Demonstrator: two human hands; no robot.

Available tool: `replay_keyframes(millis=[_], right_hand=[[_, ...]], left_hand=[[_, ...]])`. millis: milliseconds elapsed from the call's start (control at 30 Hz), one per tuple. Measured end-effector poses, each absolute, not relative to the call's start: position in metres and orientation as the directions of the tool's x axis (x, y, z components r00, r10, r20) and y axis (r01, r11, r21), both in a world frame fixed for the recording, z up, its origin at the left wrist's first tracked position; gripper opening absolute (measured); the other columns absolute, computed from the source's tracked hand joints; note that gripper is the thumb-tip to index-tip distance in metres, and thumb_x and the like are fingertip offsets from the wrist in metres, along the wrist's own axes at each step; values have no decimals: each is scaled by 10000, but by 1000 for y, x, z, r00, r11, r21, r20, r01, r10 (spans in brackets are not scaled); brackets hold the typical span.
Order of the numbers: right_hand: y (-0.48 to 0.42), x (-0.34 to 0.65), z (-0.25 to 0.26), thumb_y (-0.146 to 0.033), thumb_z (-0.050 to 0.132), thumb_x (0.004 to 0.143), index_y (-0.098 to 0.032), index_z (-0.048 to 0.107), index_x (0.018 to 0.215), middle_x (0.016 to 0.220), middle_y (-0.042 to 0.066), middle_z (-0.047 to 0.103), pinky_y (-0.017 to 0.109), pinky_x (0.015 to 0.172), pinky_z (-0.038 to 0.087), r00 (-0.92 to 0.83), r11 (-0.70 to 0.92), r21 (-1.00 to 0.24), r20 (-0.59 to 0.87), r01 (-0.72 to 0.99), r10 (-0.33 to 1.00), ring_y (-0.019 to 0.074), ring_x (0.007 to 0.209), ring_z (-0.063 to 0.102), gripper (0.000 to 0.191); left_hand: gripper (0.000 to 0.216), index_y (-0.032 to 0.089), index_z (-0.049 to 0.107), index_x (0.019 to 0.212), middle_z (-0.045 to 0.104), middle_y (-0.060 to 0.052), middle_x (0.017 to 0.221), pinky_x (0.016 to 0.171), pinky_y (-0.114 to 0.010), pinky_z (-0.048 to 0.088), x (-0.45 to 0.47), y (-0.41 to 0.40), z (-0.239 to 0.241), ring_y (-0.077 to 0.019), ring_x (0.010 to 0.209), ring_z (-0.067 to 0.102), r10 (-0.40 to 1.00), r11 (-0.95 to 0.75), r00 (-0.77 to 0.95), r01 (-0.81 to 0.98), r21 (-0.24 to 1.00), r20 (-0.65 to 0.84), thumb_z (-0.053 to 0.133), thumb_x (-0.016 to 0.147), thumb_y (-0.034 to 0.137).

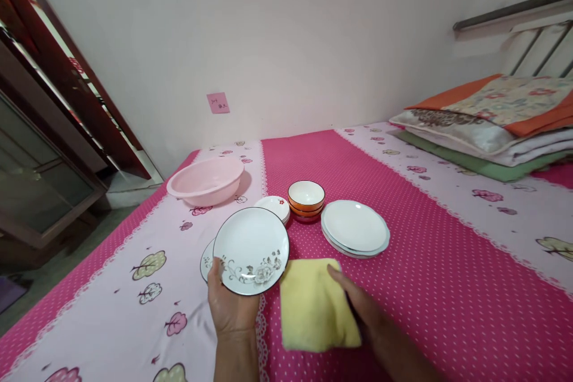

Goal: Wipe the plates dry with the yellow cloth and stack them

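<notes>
A pink-and-white bedspread [430, 292], dotted in magenta and printed with trees, carries everything, including folded bedding [492, 131] at right. The round, smooth pink basin [208, 176] sits at left, its inside plain pink. A soft yellow cloth [313, 310] hangs in the right hand [353, 292], pinched at its upper-right part. A glossy dark-rimmed plate [250, 245] is above the bedspread, its rim pinched under the left hand's thumb [233, 307]; it bears grey flowers and characters too small to read. White plates [356, 225] are stacked at right; beside them, orange bowls [306, 194] nest white-lined, then small flowered dishes [271, 206]. The pink wall note's [218, 103] handwriting is unclear.
</notes>
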State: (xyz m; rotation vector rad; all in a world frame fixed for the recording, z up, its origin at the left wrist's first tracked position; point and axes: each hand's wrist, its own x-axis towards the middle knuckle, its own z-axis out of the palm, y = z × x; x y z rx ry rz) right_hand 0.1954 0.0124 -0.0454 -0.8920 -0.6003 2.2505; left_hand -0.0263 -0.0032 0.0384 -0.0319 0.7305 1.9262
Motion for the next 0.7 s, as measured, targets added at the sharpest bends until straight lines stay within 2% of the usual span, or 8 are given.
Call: replay_keyframes(millis=[100, 233, 367, 467, 533, 633, 700], right_hand=[[21, 215, -34, -667, 581, 878, -99, 633, 1353, 1148, 197, 784, 516, 1027, 540, -410, -607, -626, -449, -489, 794, 361, 1109, 743, 742], [24, 232, -15, -668, 594, 889, -126, 573, 1449, 1202, 183, 773, 506, 956, 593, -144, -394, -756, -377, -523, 915, 367, 1087, 753, 780], [19, 240, -3, -622, 700, 863, -167, 540, 1485, 1271, 149, 753, 472, 903, 623, 118, -229, -833, -329, -503, 937, 360, 1104, 745, 787], [12, 240, 0, -610, 741, 835, -189, 599, 1427, 1328, 116, 730, 444, 885, 630, 288, -131, -908, -259, -397, 922, 358, 1126, 728, 741], [6, 237, 4, -587, 740, 840, -192, 627, 1397, 1347, 104, 719, 438, 885, 628, 385, -46, -961, -153, -273, 910, 360, 1138, 717, 692], [-5, 232, 15, -525, 718, 868, -168, 660, 1354, 1289, 123, 738, 454, 920, 605, 441, 128, -989, 84, -71, 894, 365, 1143, 705, 605], [-11, 229, 23, -471, 703, 892, -171, 667, 1332, 1232, 128, 749, 463, 926, 591, 450, 285, -955, 288, 75, 845, 358, 1125, 706, 533]], left_hand=[[411, 300, 696, 1346, 740, -67, 1333, 1123, -540, 476, -28, -2, 33, -317, 1315, 623, 824, -290, -477, -818, 496, -305, 539, 1004, 465], [447, 303, 671, 1380, 700, -81, 1398, 1117, -531, 486, -25, 1, 18, -329, 1331, 611, 868, -240, -402, -853, 464, -290, 573, 988, 496], [478, 330, 650, 1403, 691, -85, 1411, 1123, -546, 475, -16, 5, 9, -330, 1329, 615, 896, -189, -338, -877, 441, -289, 614, 964, 514], [487, 321, 650, 1405, 695, -98, 1402, 1132, -540, 465, -7, 7, 8, -327, 1324, 620, 908, -138, -284, -897, 420, -308, 607, 964, 523], [496, 302, 654, 1404, 694, -110, 1401, 1136, -536, 461, 0, 8, 8, -330, 1322, 622, 917, -100, -242, -908, 406, -316, 596, 967, 530], [509, 276, 666, 1393, 693, -120, 1398, 1152, -531, 445, 12, 9, 7, -332, 1324, 621, 933, -37, -172, -920, 390, -316, 569, 976, 550], [502, 262, 684, 1372, 701, -118, 1387, 1169, -522, 426, 21, 10, 5, -329, 1338, 610, 946, 5, -119, -924, 381, -301, 537, 990, 553]])
